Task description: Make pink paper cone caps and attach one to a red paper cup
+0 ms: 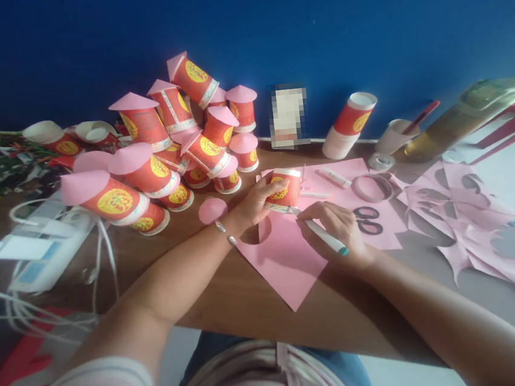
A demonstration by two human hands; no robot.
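My left hand [258, 202] is wrapped round a red paper cup [286, 184] with a yellow printed motif, held tilted above the pink paper [288, 275]. In my right hand [340, 227] is a white marker pen [323, 235] with a green end. Its tip meets the white band at the cup's lower rim, or lies very close to it. Beside my left wrist lies a small pink paper cone [212, 210]. Scissors [368, 221] with dark handle loops rest right of my right hand, their blades hidden.
Several red cups with pink cone roofs [141, 119] are piled at the back left. A power strip [48, 243] with white cables lies left. Stacked cups [351, 123], a tape roll [373, 188], a glue stick [334, 177], a bottle [451, 120] and paper scraps [465, 221] occupy the right.
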